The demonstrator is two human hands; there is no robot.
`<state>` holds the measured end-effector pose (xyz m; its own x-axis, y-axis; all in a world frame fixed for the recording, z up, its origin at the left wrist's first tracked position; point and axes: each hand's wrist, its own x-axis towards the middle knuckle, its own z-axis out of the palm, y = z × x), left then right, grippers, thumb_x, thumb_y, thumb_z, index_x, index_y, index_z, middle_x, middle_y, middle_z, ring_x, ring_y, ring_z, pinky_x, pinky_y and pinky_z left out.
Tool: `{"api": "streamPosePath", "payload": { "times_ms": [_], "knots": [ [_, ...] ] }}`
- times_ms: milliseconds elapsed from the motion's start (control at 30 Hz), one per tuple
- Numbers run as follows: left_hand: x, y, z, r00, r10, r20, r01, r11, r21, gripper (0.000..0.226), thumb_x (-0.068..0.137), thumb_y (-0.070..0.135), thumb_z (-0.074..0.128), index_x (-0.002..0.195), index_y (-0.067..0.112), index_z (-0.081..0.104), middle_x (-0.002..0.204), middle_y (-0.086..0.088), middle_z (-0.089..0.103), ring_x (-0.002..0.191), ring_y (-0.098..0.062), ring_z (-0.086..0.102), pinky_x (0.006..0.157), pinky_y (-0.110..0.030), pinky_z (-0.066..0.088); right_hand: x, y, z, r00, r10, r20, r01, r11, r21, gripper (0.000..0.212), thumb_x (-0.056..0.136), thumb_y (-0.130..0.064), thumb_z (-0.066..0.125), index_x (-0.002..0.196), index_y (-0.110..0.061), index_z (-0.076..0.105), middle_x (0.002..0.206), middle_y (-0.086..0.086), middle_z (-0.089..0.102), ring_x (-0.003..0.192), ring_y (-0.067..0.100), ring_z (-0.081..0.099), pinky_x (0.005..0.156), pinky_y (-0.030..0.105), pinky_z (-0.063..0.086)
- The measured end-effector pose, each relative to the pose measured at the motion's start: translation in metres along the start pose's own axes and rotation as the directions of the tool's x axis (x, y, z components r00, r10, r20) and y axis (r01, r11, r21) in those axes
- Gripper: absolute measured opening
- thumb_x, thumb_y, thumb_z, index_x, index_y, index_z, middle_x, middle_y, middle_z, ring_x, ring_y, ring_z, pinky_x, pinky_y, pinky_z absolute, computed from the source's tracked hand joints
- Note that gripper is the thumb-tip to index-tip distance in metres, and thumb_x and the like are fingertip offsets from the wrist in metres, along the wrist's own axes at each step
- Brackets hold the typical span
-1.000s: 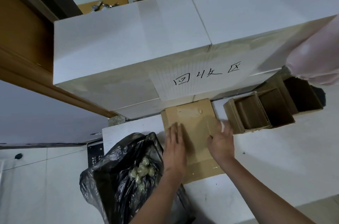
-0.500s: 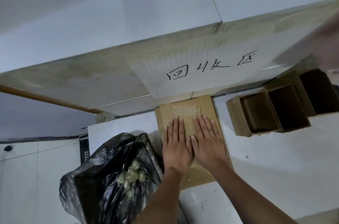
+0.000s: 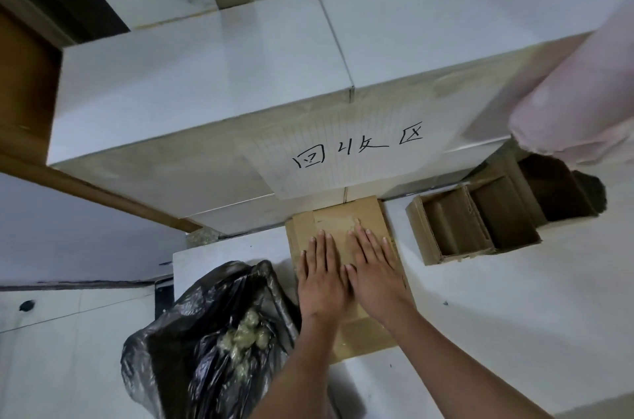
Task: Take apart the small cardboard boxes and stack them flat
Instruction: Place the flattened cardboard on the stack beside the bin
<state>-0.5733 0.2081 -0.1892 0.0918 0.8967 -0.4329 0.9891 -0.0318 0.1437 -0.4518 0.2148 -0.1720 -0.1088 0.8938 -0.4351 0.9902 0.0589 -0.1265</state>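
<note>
Head view: we are pressing the flattened box [image 3: 343, 240] onto the white bench [image 3: 514, 309], left hand [image 3: 320, 281] and right hand [image 3: 377, 276] side by side, fingers straight and holding nothing. It looks light, stiff and springy, best taken by its long edges. Open small boxes [image 3: 480, 223] are waiting just right; a black rubbish bag [image 3: 206, 333] is crowding the left.

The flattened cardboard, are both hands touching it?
Touching. The head view shows the left hand and the right hand lying flat, fingers straight, directly on the flattened cardboard.
</note>
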Motion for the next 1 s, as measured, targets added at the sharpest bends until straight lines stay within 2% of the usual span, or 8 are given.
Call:
{"api": "streamPosePath", "payload": {
  "times_ms": [133,267,367,500,600,767,867,1000],
  "knots": [
    [-0.012,0.007,-0.032,0.999,0.006,0.049,-0.007,1.0,0.02,0.063,0.105,0.042,0.007,0.159,0.012,-0.009,0.167,-0.008,-0.013,0.153,-0.023,-0.014,0.125,-0.044,-0.007,-0.014,-0.004,-0.034,0.998,0.052,0.033,-0.054,0.996,0.077,0.064,0.105,-0.038,0.026,0.158,-0.015,-0.003,0.166,0.007,-0.008,0.153,0.021,-0.008,0.125,0.041,-0.002],
    [-0.04,0.01,-0.069,0.999,0.042,0.014,-0.041,0.998,-0.048,0.061,0.107,0.04,0.017,0.159,0.01,0.01,0.166,-0.012,0.013,0.154,-0.027,0.009,0.125,-0.042,0.008,-0.043,0.005,-0.063,0.995,0.095,-0.007,-0.094,0.992,0.079,0.058,0.104,-0.032,0.034,0.155,-0.01,0.018,0.162,0.012,0.023,0.15,0.024,0.02,0.123,0.04,0.012],
    [-0.067,0.015,-0.092,0.997,0.065,-0.044,-0.066,0.997,-0.026,0.057,0.107,0.04,0.02,0.155,0.009,0.024,0.16,-0.014,0.029,0.148,-0.03,0.024,0.122,-0.043,0.018,-0.07,0.005,-0.084,0.991,0.13,-0.028,-0.127,0.989,0.077,0.055,0.104,-0.032,0.032,0.155,-0.011,0.023,0.156,0.013,0.036,0.143,0.027,0.036,0.117,0.04,0.026],
    [-0.108,0.025,-0.107,0.993,0.098,-0.067,-0.093,0.993,0.073,0.054,0.106,0.04,0.02,0.145,0.01,0.04,0.149,-0.014,0.044,0.138,-0.031,0.038,0.116,-0.045,0.027,-0.118,0.001,-0.106,0.987,0.147,-0.069,-0.147,0.989,0.009,0.042,0.1,-0.023,0.036,0.139,-0.01,0.045,0.134,0.011,0.056,0.118,0.027,0.057,0.098,0.037,0.045],
    [-0.141,0.032,-0.111,0.99,0.117,-0.073,-0.109,0.988,0.113,0.052,0.106,0.039,0.021,0.139,0.009,0.046,0.143,-0.014,0.05,0.131,-0.033,0.045,0.112,-0.045,0.033,-0.159,-0.001,-0.113,0.982,0.175,-0.077,-0.173,0.984,0.033,0.035,0.099,-0.021,0.038,0.129,-0.01,0.052,0.125,0.01,0.059,0.111,0.027,0.059,0.089,0.035,0.047],
    [-0.2,0.051,-0.111,0.971,0.206,-0.121,-0.189,0.972,0.136,0.045,0.107,0.031,0.023,0.127,0.008,0.056,0.13,-0.016,0.059,0.119,-0.034,0.054,0.104,-0.044,0.041,-0.225,0.003,-0.111,0.978,0.183,-0.1,-0.185,0.983,-0.007,0.033,0.102,-0.023,0.038,0.13,-0.01,0.051,0.128,0.011,0.058,0.114,0.029,0.058,0.088,0.036,0.047],
    [-0.234,0.064,-0.1,0.966,0.233,-0.113,-0.22,0.969,0.114,0.047,0.108,0.032,0.022,0.128,0.007,0.056,0.129,-0.016,0.059,0.118,-0.034,0.055,0.102,-0.043,0.041,-0.26,0.012,-0.103,0.974,0.195,-0.116,-0.197,0.98,-0.005,0.035,0.103,-0.025,0.036,0.131,-0.009,0.049,0.13,0.01,0.057,0.115,0.03,0.058,0.089,0.037,0.047],
    [-0.262,0.085,-0.095,0.952,0.281,-0.121,-0.255,0.947,0.193,0.046,0.108,0.029,0.022,0.131,0.009,0.056,0.131,-0.015,0.057,0.119,-0.034,0.054,0.1,-0.042,0.042,-0.291,0.03,-0.101,0.961,0.227,-0.16,-0.223,0.974,0.04,0.038,0.104,-0.031,0.033,0.132,-0.011,0.049,0.129,0.009,0.057,0.114,0.029,0.058,0.089,0.037,0.047]
  ]
}}
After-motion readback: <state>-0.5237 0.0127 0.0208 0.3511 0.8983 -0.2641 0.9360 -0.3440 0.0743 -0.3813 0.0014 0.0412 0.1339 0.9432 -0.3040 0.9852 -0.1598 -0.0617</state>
